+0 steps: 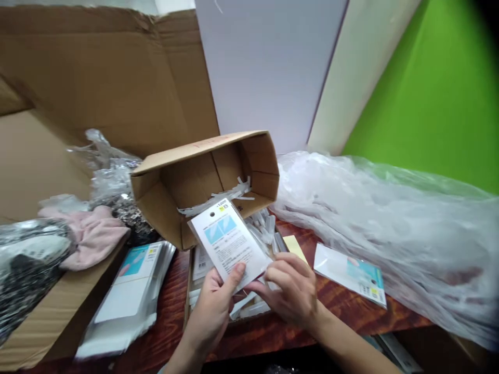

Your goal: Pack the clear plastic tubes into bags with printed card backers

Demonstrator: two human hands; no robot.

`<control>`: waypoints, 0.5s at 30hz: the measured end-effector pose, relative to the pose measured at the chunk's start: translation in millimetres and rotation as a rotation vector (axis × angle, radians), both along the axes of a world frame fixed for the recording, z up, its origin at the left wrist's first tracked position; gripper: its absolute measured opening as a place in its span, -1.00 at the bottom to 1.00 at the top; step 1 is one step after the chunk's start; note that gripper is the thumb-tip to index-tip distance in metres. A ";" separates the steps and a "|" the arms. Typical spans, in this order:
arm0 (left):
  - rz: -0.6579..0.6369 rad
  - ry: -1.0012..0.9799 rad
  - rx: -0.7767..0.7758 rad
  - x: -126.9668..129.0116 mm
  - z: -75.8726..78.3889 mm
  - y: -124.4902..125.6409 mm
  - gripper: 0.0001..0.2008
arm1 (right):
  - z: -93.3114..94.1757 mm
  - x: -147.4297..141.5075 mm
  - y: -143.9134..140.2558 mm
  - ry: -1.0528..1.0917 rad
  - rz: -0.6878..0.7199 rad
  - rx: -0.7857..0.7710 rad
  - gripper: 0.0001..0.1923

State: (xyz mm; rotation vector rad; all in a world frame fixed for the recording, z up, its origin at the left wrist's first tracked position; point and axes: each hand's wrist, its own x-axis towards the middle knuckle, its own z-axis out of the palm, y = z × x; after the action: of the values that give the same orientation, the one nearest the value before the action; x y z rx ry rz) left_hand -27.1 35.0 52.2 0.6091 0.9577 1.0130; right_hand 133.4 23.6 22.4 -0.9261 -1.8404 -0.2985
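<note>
I hold 1 white printed packet (pixel 236 252) at a slant, punched hole toward the upper left, 2 blue pictures and small dark print facing up, lower end in my left hand (pixel 215 297), bottom corner at my right hand (pixel 289 288).

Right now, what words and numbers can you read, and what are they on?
"1000": top corner of the held card.
Too small or blurred to read:
The held card's other print.
Print on the stack of packets and the packet at right.
Red marks on the open cardboard box.
</note>
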 end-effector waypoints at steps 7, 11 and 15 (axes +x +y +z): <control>-0.074 0.119 -0.032 3.9 -12.3 0.6 -0.52 | 20.0 18.4 11.6 -0.416 0.153 -0.242 -0.44; -0.102 0.016 -0.005 6.1 -14.5 -2.8 -0.50 | 11.6 24.5 19.7 -0.374 0.329 -0.336 -0.46; -0.072 0.016 -0.005 7.4 -16.5 -3.6 -0.50 | -4.9 17.5 23.9 -0.126 0.343 -0.311 -0.48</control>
State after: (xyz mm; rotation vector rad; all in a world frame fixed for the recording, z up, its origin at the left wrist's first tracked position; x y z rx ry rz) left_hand -19.7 31.4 35.7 0.6437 0.9453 0.9431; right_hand 150.9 47.5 17.4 -0.7905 -2.1618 0.1497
